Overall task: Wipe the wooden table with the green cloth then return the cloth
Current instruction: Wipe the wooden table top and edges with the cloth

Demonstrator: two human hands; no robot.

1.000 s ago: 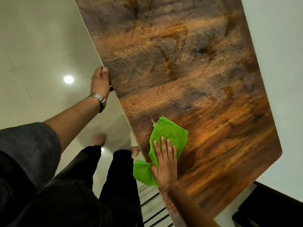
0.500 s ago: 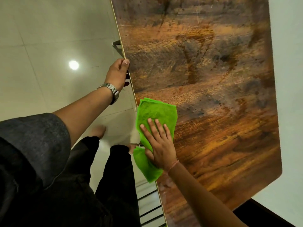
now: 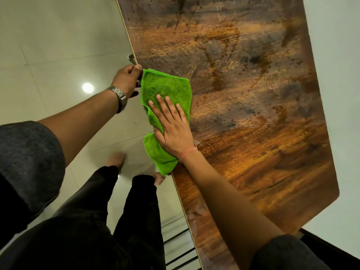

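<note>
Nearest to me: my dark trousers (image 3: 109, 221) and both bare feet on the pale tiled floor (image 3: 48, 61), below and between my arms. One foot (image 3: 116, 159) sits under my left forearm; the toes of the other show just under the cloth's hanging corner. A bright light reflection (image 3: 87, 87) lies on the tiles beside my left wrist.

My right hand (image 3: 174, 131) lies flat on the green cloth (image 3: 165, 94), fingers straight and slightly spread, palm pressing down; nothing is gripped. A thin thread band (image 3: 188, 152) circles that wrist.

The green cloth is spread on the wooden table (image 3: 253, 133) at its near-left edge, under and ahead of my right hand. Its lower corner hangs off the edge behind the heel of that hand. Its far corner touches, or very nearly touches, my left thumb.

My left hand (image 3: 127, 79) is curled over the table's edge just left of the cloth, thumb on top, fingers wrapped underneath and mostly hidden. A metal wristwatch (image 3: 118, 94) is on that wrist.

Beyond my left hand, a small dark fitting (image 3: 131, 57) projects from under the table's edge; I cannot tell what it is. The tabletop past both hands shows dark stains and speckling. A plain pale surface (image 3: 342, 75) runs along the table's far side, right of my right hand.
</note>
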